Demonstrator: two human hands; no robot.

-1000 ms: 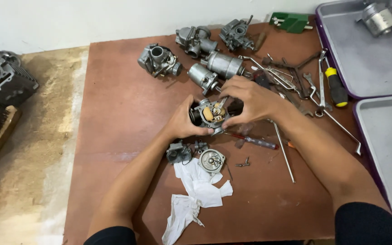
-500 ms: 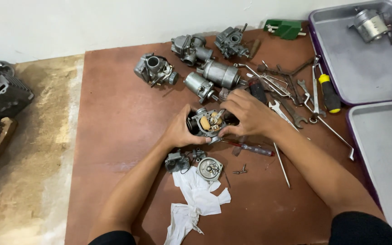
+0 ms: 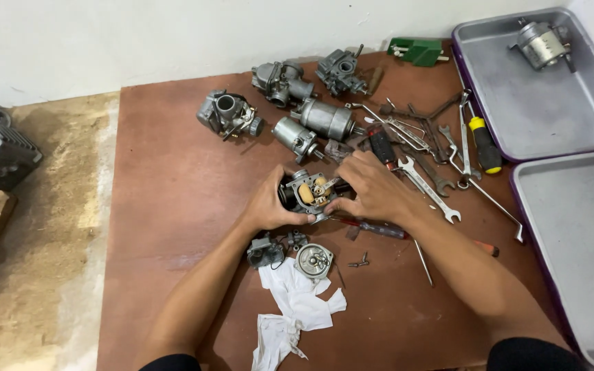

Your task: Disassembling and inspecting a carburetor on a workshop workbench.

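Both hands hold an opened carburetor (image 3: 309,192) just above the brown tabletop (image 3: 173,178): the left hand (image 3: 269,206) wraps its side, while the right hand (image 3: 372,189) apparently pinches its inner parts. A white rag (image 3: 295,309) lies nearby.

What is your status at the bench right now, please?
Left hand and right hand both gripping the open carburetor. Float bowl and white rag lying just below.

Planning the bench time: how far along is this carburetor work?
Done: the carburetor is open, tan floats exposed, its round bowl cover lying off beside the white rag. In hand: left hand steadies the body, right hand works at the floats. Left: cover still off; three more carburetors wait untouched near the wall.
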